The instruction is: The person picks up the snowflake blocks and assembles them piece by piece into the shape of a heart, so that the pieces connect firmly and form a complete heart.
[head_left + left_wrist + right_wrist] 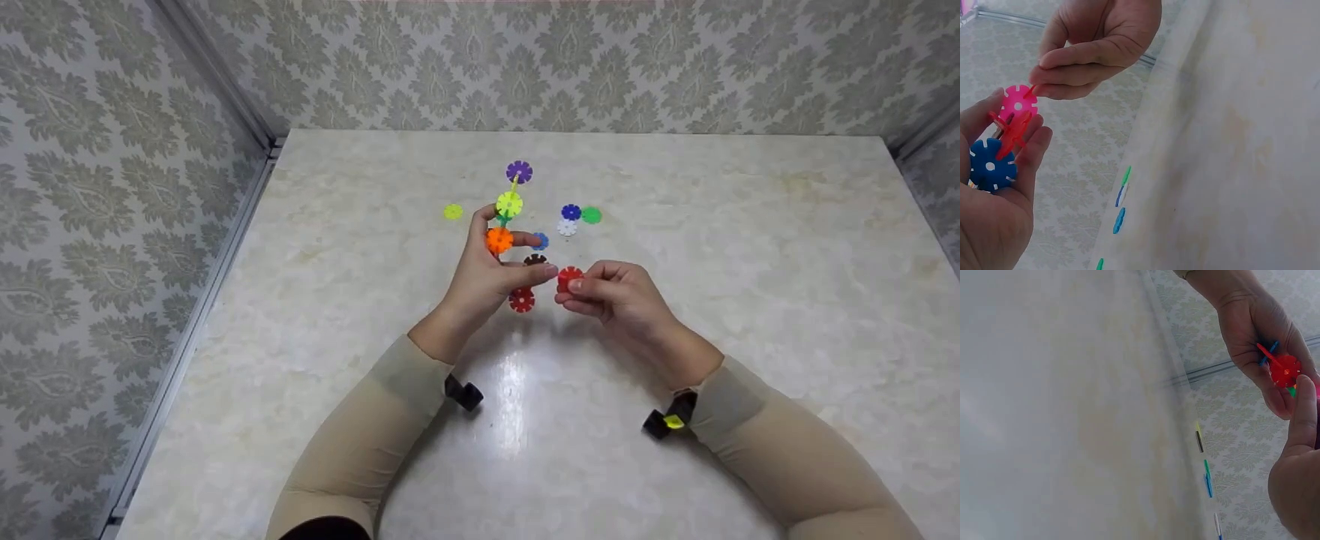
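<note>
On the left of the pale tabletop (300, 300), a yellow-green disc (453, 211) lay flat, just beyond the left hand (480, 274). That hand's thumb and fingers curved round a linked cluster of slotted discs (1014, 134), gripping it in the space between them. In the head view a purple disc (519, 172) topped the cluster, past the fingertips, with a yellow disc (510, 203) below it and an orange disc (499, 240) in front of the palm. A pink disc (1018, 104) and a blue disc (992, 166) showed between thumb and fingers in the left wrist view. A lower red disc (522, 300) hung beneath the left thumb.

Just right of that thumb's tip, the right hand (626, 296) pinched a red disc (568, 274) between closed thumb and fingers; whether it touched the cluster could not be told. Farther back, a white disc (567, 227), a dark blue disc (571, 212) and a green disc (592, 215) lay close together.
</note>
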{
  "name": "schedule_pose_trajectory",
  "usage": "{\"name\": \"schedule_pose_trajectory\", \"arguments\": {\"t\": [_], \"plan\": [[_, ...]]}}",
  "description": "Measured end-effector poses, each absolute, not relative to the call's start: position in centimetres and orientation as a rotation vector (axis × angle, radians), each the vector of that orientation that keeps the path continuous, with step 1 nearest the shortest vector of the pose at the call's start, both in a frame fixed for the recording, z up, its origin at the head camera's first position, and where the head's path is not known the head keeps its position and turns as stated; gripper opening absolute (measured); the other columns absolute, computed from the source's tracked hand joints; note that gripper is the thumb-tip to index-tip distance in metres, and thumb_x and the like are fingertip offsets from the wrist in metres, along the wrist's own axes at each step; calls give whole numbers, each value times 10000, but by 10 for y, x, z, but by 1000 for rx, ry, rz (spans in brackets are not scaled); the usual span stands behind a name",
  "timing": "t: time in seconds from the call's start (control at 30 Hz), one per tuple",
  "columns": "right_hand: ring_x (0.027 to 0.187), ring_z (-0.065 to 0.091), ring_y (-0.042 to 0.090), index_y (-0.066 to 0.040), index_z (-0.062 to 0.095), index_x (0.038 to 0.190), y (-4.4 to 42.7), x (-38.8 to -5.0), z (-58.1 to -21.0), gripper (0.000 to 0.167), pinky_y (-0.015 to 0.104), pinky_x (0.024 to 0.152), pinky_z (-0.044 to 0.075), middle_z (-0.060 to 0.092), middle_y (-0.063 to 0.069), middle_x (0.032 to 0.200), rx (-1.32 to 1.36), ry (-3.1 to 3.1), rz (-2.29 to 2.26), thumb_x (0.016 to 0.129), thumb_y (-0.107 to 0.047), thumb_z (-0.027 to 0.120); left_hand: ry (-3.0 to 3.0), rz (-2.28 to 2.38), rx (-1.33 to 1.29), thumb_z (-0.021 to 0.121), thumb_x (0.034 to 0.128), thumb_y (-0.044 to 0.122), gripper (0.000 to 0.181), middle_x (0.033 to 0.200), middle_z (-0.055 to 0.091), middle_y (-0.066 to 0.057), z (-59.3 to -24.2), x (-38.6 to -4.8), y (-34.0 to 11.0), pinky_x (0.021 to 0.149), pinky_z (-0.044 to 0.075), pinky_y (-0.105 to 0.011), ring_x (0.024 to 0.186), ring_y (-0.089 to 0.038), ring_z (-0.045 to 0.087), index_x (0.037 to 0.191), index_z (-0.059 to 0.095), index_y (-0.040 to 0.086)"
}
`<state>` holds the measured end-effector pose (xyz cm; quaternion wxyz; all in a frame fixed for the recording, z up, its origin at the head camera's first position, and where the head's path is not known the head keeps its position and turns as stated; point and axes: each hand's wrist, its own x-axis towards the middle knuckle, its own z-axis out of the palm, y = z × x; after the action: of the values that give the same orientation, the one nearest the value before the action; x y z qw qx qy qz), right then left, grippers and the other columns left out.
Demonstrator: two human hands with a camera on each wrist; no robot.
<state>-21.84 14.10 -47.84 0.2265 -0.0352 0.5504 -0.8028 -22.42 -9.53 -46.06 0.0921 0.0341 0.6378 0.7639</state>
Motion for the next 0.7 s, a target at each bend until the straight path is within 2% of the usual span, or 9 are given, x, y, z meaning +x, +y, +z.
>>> {"name": "schedule_pose_trajectory", "arguments": {"t": [0.23,0.43,0.6,0.7], "plan": [[854,871,156,-59,765,866,141,-221,-477,297,270,844,706,852,81,928,-79,1522,-2209,1083,82,620,1877,2278,97,961,897,46,1075,1392,688,-130,-464,-225,-95,988,703,-378,996,-301,854,1640,235,322],[942,874,172,-82,769,1004,139,-224,-480,217,331,920,711,860,45,1016,-150,1519,-2210,1104,46,624,1889,2350,142,957,900,44,1028,1327,682,-101,-465,-226,-98,879,705,-319,976,-292,867,1611,260,301],[974,866,192,-102,793,1063,147,-239,-479,304,375,949,716,869,29,1049,-177,1594,-2186,1187,-143,518,1895,2392,164,959,898,44,1011,1376,649,-200,-463,-226,-98,905,706,-327,960,-296,866,1602,275,293],[955,838,174,-50,787,1105,156,-259,-475,316,340,910,716,853,22,1048,-117,1768,-2159,1196,-221,538,1895,2396,145,957,900,38,1015,1420,625,-247,-462,-225,-97,927,707,-338,972,-298,863,1606,277,301]]}}
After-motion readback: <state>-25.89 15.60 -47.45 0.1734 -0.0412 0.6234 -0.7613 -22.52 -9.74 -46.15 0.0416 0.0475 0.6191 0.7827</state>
